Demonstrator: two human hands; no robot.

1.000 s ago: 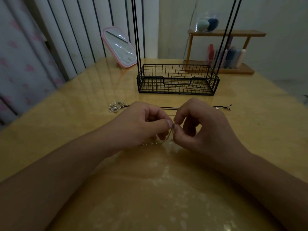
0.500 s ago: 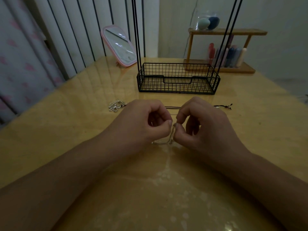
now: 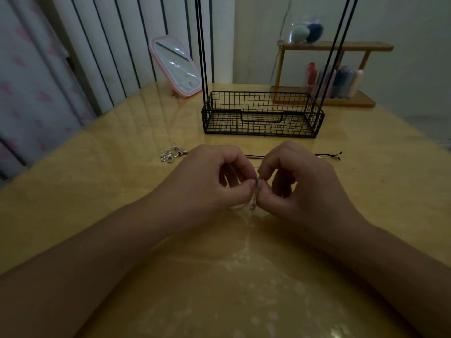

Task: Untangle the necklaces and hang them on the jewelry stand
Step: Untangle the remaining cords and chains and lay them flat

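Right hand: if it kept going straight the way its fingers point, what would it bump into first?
The right hand points left, toward the left hand. Both pinch the silver chain between them, so it would likely meet that chain and the left fingertips almost at once.

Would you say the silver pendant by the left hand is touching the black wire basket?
Apart: the head view shows bare table between the silver pendant and the black wire basket.

Thin silver chain (image 3: 253, 200) pinched between both thumbs and forefingers, short loop dangling to glossy tabletop. Silver pendant cluster (image 3: 172, 154) lies flat, left of hands. Black cord necklace (image 3: 329, 156) stretched flat behind hands, knotted end at right. Jewelry stand (image 3: 262, 115): black wire basket base, upright, thin rods rising out of frame.
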